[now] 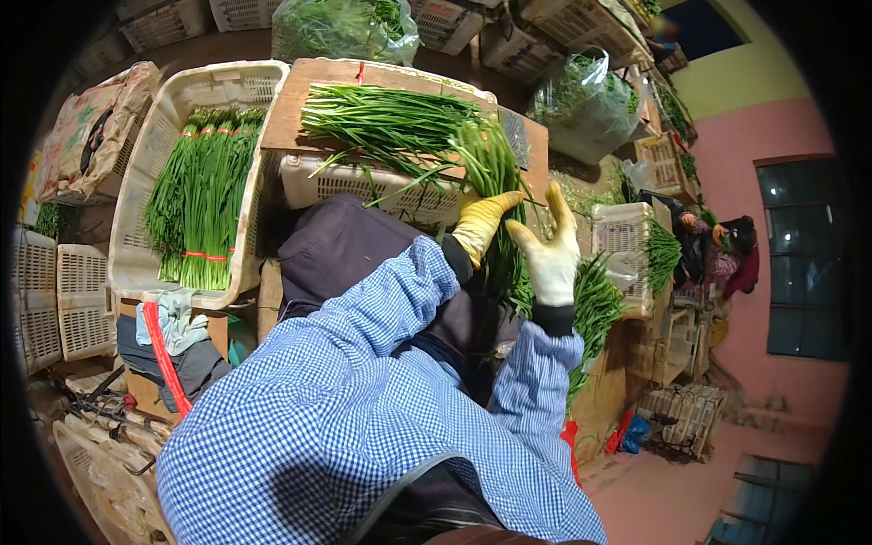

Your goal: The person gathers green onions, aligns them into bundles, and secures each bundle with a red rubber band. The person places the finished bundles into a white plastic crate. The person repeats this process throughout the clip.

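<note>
A loose bunch of garlic chives point(485, 155) is gripped in my left hand point(482, 221), which wears a yellow-and-white work glove. Its pale stem ends point up, and the dark leaves hang down over my lap. Beside it, my right hand point(550, 255), in a similar glove, has thumb and fingers spread and nothing visible in its grasp. A pile of garlic chives point(388, 116) lies across the wooden board point(283, 122), stems to the left. The board rests on an upturned plastic crate point(368, 185). More leafy greens point(594, 313) lie just right of my right wrist.
At left, a plastic crate point(121, 252) holds several chive bundles point(208, 197) tied with red bands. Plastic bags of greens point(586, 102) stand beyond the board. A white crate point(620, 262) with greens sits to the right. Another person point(732, 255) is farther right, near the pink wall point(739, 191).
</note>
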Demonstrator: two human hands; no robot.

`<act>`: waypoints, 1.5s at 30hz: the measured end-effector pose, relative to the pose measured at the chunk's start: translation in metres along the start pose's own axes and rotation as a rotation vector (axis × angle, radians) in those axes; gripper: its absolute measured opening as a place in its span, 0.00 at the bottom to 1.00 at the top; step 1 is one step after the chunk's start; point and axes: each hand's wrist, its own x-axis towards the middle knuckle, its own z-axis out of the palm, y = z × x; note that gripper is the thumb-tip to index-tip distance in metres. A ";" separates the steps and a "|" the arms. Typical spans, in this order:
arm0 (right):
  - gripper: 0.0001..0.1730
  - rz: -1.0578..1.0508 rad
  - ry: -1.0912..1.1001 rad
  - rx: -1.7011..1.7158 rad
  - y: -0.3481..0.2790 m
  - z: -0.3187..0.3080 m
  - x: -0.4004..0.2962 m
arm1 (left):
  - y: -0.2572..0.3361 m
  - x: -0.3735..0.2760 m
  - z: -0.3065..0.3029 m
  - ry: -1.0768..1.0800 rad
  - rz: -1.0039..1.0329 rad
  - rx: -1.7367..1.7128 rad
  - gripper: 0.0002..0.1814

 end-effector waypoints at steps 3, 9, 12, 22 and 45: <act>0.56 -0.007 -0.065 -0.049 0.012 0.018 0.032 | -0.062 0.044 -0.018 -0.278 -0.084 -0.658 0.18; 0.48 0.294 -0.178 0.237 0.021 0.034 0.048 | -0.047 0.023 -0.007 -0.099 -0.210 -0.293 0.23; 0.34 0.337 -0.182 0.484 0.025 0.032 0.053 | -0.030 0.030 -0.019 -0.313 -0.126 0.527 0.25; 0.25 0.317 -0.134 0.462 0.044 0.038 0.064 | 0.020 0.021 -0.014 -0.534 -0.046 1.495 0.26; 0.29 0.288 -0.267 0.545 0.044 0.038 0.069 | 0.047 0.046 -0.045 -0.403 0.151 1.028 0.11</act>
